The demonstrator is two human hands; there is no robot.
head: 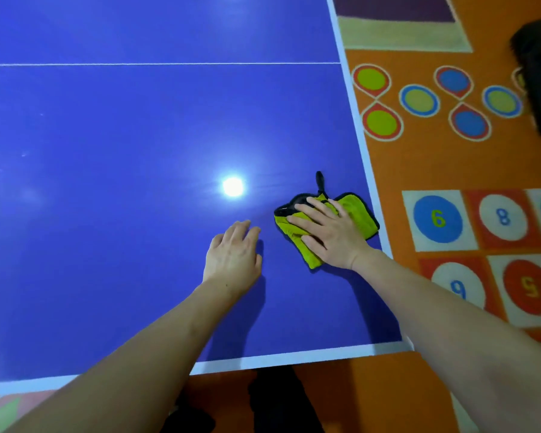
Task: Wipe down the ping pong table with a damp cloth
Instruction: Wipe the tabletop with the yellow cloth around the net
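Note:
The blue ping pong table [122,135] fills most of the view, with white edge lines along its right and near sides. A yellow-green cloth [355,210] with black trim and a black loop lies on the table close to the right edge. My right hand [328,234] presses flat on top of the cloth, fingers spread and pointing left. Just to its left, my left hand [233,257] rests on the bare table surface with fingers loosely curled and holds nothing.
An orange play carpet [434,160] with coloured circles and numbered squares lies to the right of the table. A dark furry object [537,79] sits at the far right. A lamp's bright reflection [233,186] shows on the table. A white centre line [169,64] crosses it.

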